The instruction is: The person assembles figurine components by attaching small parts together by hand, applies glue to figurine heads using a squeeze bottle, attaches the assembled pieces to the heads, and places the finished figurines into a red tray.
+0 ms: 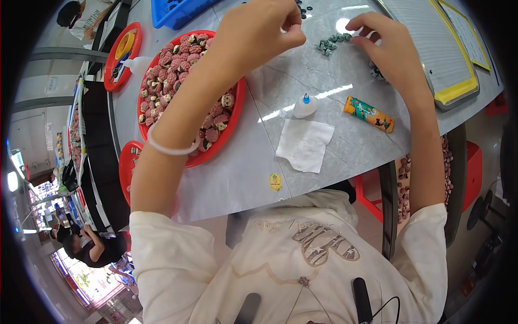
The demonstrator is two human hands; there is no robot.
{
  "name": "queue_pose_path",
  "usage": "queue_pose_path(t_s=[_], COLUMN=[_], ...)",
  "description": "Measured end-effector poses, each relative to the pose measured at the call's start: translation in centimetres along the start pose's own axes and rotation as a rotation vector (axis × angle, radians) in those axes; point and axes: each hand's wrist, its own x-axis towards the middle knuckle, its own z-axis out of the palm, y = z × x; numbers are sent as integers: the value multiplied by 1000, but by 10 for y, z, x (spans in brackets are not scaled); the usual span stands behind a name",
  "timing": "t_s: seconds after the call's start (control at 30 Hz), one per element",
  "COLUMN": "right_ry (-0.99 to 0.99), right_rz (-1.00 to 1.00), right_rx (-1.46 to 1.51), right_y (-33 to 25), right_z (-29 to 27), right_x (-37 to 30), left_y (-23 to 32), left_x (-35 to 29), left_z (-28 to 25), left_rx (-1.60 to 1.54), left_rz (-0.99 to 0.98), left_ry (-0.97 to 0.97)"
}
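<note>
Head view: left hand (pixel 264 27) pressing thumb and forefinger together beyond white dropper bottle (pixel 305 109); cannot tell whether anything is pinched. Right hand (pixel 389 51) staying out of contact or touching, unclear, fingers curving apart beside grey-green pieces (pixel 327 46), which are lying beyond bottle, slightly right. Left of bottle, red basin (pixel 240 102) holding pink pieces (pixel 175 62); right, orange-green tube (pixel 369 114) lying.

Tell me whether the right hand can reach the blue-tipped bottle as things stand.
Probably yes: bare tabletop lies between the right hand and the blue-tipped bottle, with the orange tube off to one side.
</note>
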Motion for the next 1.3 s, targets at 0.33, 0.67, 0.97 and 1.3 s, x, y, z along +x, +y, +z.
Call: queue_pose_path(t_s=[0.33, 0.67, 0.97, 1.3], right_ry=[37, -76, -197, -134], right_rz=[247, -16, 25, 126], right_rx=[250, 783, 1134, 1256], right_y=[-53, -62, -102, -113], right_z=[-9, -28, -3, 12], right_x=[-1, -67, -91, -93], left_y=[18, 49, 70, 75], left_x=[-106, -139, -144, -150], left_z=[-25, -7, 11, 13], left_rx=[-1006, -1328, -1295, -1439], left_rz=[-367, -365, -303, -288], left_ry=[181, 357, 535, 457])
